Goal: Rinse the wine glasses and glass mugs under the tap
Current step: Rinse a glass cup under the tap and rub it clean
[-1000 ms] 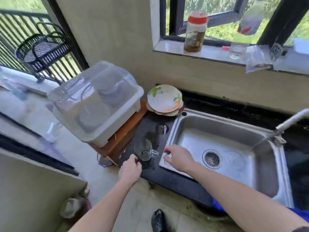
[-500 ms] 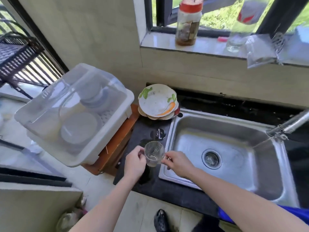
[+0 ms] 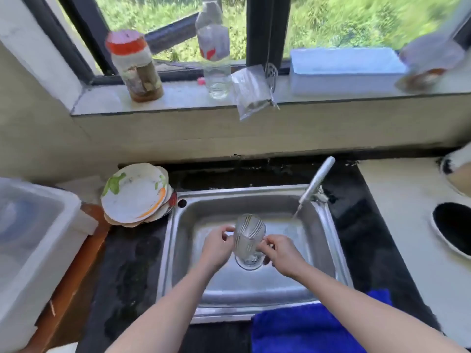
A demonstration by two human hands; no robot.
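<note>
A ribbed clear glass mug (image 3: 248, 240) hangs over the middle of the steel sink (image 3: 321, 250), tilted with its mouth away from me. My left hand (image 3: 216, 247) grips its left side with curled fingers. My right hand (image 3: 281, 254) pinches its right side near the base. The white tap (image 3: 317, 179) stands at the sink's back right corner and a thin stream of water falls from it into the basin, to the right of the mug.
A stack of painted plates (image 3: 136, 194) sits left of the sink on the black counter. A white dish box (image 3: 33, 245) stands at far left. A blue cloth (image 3: 313, 327) lies over the sink's front edge. Jar (image 3: 135, 64), bottle (image 3: 214, 47) and containers line the window sill.
Both hands lifted the mug off the counter left of the sink and carried it right, over the basin. My view swung right and now centres on the sink.
</note>
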